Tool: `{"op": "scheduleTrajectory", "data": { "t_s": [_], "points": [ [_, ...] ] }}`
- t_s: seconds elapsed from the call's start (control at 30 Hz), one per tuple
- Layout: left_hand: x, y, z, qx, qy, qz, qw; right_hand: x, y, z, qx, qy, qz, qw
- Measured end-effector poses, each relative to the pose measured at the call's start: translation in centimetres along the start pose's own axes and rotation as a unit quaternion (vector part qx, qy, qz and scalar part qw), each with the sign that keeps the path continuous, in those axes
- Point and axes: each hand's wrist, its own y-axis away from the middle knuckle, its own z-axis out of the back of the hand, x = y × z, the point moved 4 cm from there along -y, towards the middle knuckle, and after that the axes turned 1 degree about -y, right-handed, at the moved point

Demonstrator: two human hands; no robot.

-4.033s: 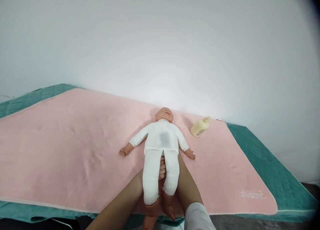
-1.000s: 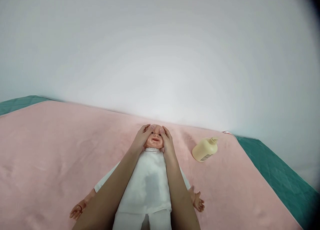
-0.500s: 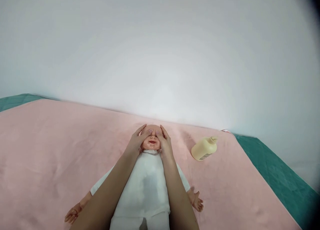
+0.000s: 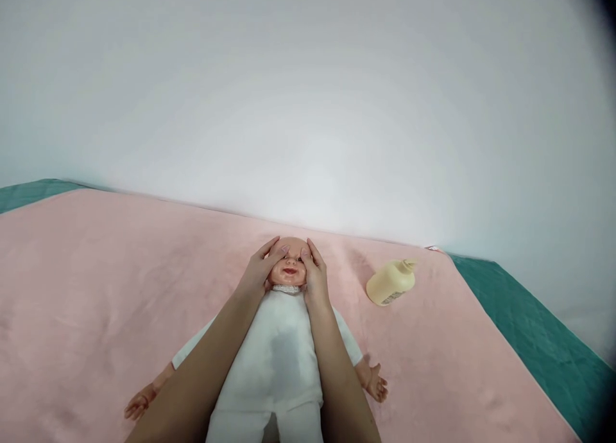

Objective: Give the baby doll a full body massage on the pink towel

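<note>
A baby doll [image 4: 283,340] in white clothes lies on its back, its arms spread to both sides. My left hand [image 4: 258,268] cups the left side of its head, with the thumb on the brow above one eye. On the other side my right hand [image 4: 316,273] holds the head the same way, thumb laid near the other eye. Between my hands the doll's nose and red mouth show. My palms and fingers hide the sides of its head. Both forearms pass over the doll's arms.
A pale yellow pump bottle [image 4: 391,282] is on the pink blanket [image 4: 120,269], to the right of the doll's head. Green fabric [image 4: 534,327] shows beyond the blanket's corners. A white wall [image 4: 308,109] rises behind.
My thumbs have slid up and slightly outward from the doll's eyes toward the brow, so more of the eyes shows. The bottle stays in its place; the view has shifted slightly.
</note>
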Motion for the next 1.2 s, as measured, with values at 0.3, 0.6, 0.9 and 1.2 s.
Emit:
{"op": "scheduleTrajectory", "data": {
  "t_s": [0.3, 0.6, 0.9, 1.2],
  "points": [
    [-0.3, 1.4, -0.1, -0.005, 0.079, 0.029, 0.996, -0.1, 0.1, 0.2, -0.030, -0.040, -0.034, 0.998],
    [0.2, 0.5, 0.6, -0.027, 0.084, 0.024, 0.996, 0.2, 0.2, 0.5, -0.056, -0.064, -0.046, 0.995],
    [0.2, 0.4, 0.2, -0.017, -0.013, -0.043, 0.999, 1.2, 1.1, -0.2, -0.032, 0.011, -0.033, 0.999],
    [0.6, -0.1, 0.9, -0.018, -0.063, -0.057, 0.996, 1.0, 1.1, -0.2, -0.049, -0.035, -0.054, 0.997]
  ]
}}
